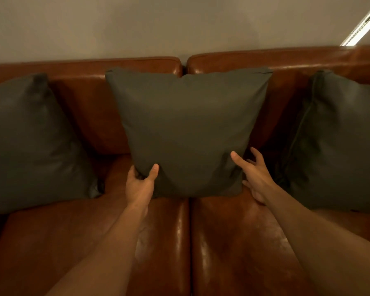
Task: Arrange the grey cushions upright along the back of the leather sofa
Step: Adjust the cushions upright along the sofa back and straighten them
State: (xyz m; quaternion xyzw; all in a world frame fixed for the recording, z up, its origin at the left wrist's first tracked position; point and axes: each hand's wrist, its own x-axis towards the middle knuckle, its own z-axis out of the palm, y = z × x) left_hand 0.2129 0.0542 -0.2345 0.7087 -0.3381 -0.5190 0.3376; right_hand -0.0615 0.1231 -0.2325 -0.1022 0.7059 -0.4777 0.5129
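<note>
Three grey cushions stand upright against the back of the brown leather sofa point(233, 242). The middle cushion point(186, 129) leans on the seam between the two back pads. My left hand point(140, 184) grips its lower left corner, thumb on the front face. My right hand point(254, 174) is at its lower right corner with fingers spread, thumb touching the front; no grip shows. The left cushion point(30, 142) and the right cushion point(338, 142) rest against the backrest, apart from both hands.
A plain beige wall point(158, 26) rises behind the sofa. A bright light strip point(363, 22) runs diagonally at the top right. Bare leather seat shows in front of the cushions.
</note>
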